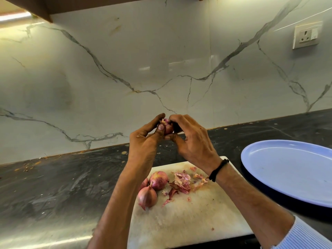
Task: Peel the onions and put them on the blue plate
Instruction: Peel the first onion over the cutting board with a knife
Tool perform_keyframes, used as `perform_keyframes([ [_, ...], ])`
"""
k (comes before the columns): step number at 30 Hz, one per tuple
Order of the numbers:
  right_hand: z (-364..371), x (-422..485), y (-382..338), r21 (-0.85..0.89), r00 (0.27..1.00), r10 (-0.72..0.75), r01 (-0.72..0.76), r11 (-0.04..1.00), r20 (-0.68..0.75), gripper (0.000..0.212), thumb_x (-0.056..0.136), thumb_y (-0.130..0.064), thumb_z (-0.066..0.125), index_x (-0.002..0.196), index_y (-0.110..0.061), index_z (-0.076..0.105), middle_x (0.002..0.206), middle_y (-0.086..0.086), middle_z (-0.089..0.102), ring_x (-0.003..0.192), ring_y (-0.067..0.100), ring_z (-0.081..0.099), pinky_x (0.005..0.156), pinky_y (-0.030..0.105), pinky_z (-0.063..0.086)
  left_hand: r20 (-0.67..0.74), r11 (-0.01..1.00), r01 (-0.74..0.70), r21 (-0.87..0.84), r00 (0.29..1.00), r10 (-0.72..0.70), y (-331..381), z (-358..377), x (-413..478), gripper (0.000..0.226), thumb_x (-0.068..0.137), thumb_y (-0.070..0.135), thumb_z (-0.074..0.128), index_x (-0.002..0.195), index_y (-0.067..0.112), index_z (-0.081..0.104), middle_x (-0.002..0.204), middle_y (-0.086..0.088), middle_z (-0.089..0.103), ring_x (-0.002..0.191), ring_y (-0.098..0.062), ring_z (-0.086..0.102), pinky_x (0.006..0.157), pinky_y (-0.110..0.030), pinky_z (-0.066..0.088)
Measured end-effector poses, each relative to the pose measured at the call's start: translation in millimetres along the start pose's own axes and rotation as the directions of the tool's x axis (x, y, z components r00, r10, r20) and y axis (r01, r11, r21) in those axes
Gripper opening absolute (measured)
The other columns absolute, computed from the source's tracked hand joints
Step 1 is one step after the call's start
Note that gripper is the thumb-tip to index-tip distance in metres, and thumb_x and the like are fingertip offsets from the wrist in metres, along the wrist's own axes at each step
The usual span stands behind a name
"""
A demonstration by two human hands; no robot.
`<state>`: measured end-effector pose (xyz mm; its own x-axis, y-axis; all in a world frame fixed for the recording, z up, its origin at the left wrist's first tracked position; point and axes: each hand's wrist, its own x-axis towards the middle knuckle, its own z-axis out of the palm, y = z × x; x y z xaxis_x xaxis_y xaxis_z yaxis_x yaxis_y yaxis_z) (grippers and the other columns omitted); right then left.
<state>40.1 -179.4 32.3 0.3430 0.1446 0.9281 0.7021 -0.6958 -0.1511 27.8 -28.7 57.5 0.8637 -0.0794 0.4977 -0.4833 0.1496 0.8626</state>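
A small red onion (167, 126) is held up in the air above the counter between both hands. My left hand (145, 144) grips it from the left, thumb pressed on its front. My right hand (192, 141) pinches it from the right with curled fingers. On the white cutting board (188, 218) below lie unpeeled onions: one (159, 180) further back, one (147, 196) nearer, and a third (144, 184) partly hidden behind my left forearm. The blue plate (291, 168) sits at the right with nothing on it.
Loose onion skins (181, 184) are scattered on the board beside the onions. The dark counter (53, 186) runs left and right under a marble wall. A wall socket (307, 36) is at the upper right. A black band circles my right wrist.
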Motion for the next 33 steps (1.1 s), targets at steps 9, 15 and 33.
perform_keyframes([
  [9, -0.3, -0.9, 0.2, -0.004, 1.000, -0.014, 0.014, 1.000, 0.001, 0.048, 0.085, -0.011, 0.077, 0.122, -0.019, 0.046, 0.110, 0.004, 0.065, 0.095, 0.018, 0.065, 0.086, 0.024, 0.052, -0.027, 1.000, 0.009, 0.007, 1.000, -0.009, -3.4, 0.5, -0.7, 0.035, 0.082, 0.022, 0.065, 0.117, 0.023, 0.071, 0.112, 0.006, 0.075, 0.117, -0.014, 0.066, 0.109, -0.044, 0.047],
  [15, -0.8, -1.3, -0.3, -0.010, 1.000, -0.010, 0.011, 1.000, 0.028, 0.048, 0.084, -0.011, 0.078, 0.120, -0.020, 0.047, 0.108, 0.003, 0.064, 0.092, 0.020, 0.064, 0.083, 0.031, 0.056, -0.023, 1.000, 0.007, 0.006, 1.000, -0.007, -7.6, 0.1, 0.2, 0.031, 0.092, 0.008, 0.064, 0.118, 0.022, 0.071, 0.117, 0.005, 0.074, 0.118, -0.013, 0.065, 0.107, -0.040, 0.049],
  [33, -2.1, 2.7, 0.0, 0.076, 0.985, 0.097, -0.087, 0.993, -0.141, 0.027, 0.095, -0.014, 0.066, 0.121, -0.007, 0.066, 0.111, 0.007, 0.066, 0.102, 0.009, 0.061, 0.091, 0.010, 0.048, -0.051, 0.999, -0.033, -0.021, 0.998, 0.032, -3.6, -1.2, 0.0, 0.029, 0.089, 0.009, 0.066, 0.115, 0.020, 0.071, 0.118, -0.004, 0.073, 0.105, -0.018, 0.071, 0.097, -0.030, 0.055],
])
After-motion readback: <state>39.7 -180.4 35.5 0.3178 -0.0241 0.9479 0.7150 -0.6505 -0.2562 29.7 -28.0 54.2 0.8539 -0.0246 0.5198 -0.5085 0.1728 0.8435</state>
